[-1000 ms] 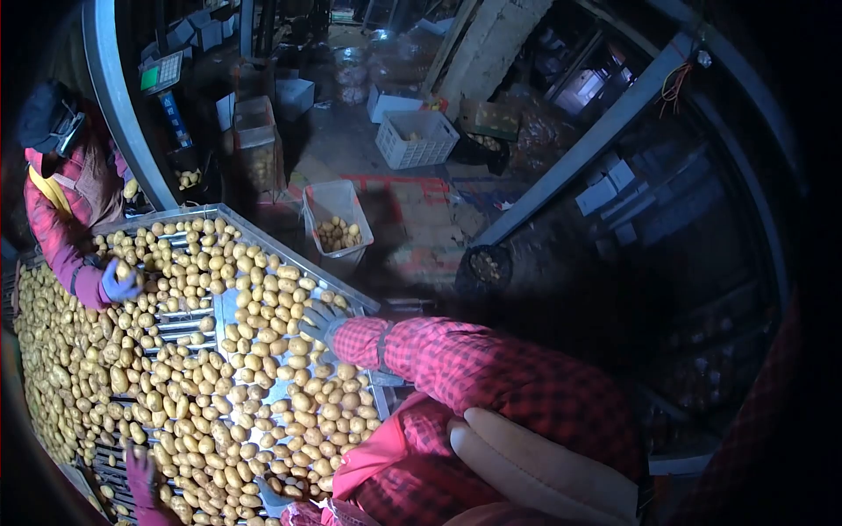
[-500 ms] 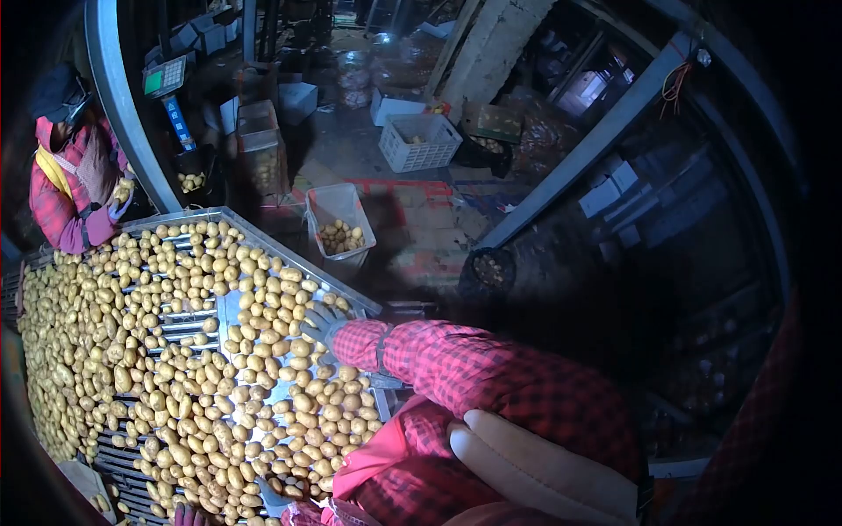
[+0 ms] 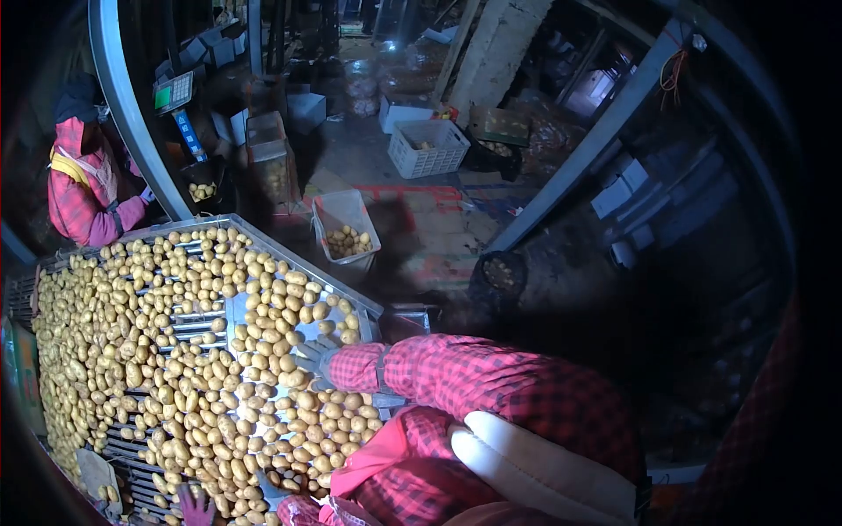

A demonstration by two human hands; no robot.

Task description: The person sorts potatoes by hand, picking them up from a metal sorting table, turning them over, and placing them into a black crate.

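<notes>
Many yellow potatoes [image 3: 189,381] cover a metal sorting table with roller bars [image 3: 197,326]. My right hand [image 3: 317,359], in a grey glove, lies palm down at the table's right side, fingers spread, touching potatoes. Bare metal shows just above it. My left hand [image 3: 270,487], also grey-gloved, is among potatoes at the bottom; its fingers look stretched out, partly hidden by potatoes and my sleeve. Neither hand visibly grips a potato. To its left, a purple-gloved hand [image 3: 195,507] of another person reaches in over the potatoes.
A metal rim [image 3: 303,265] edges the table. Beyond it stand a white bin [image 3: 344,213] with potatoes, a white crate [image 3: 428,149] and a dark bucket [image 3: 498,276]. At upper left, a co-worker [image 3: 88,180] stands behind a metal post [image 3: 132,105], near a scale [image 3: 174,92].
My right hand has slid slightly down and left, with potatoes shifting around it. The co-worker's hand has moved toward the dark container; the potato it held is out of sight. The purple-gloved hand reaches further in.
</notes>
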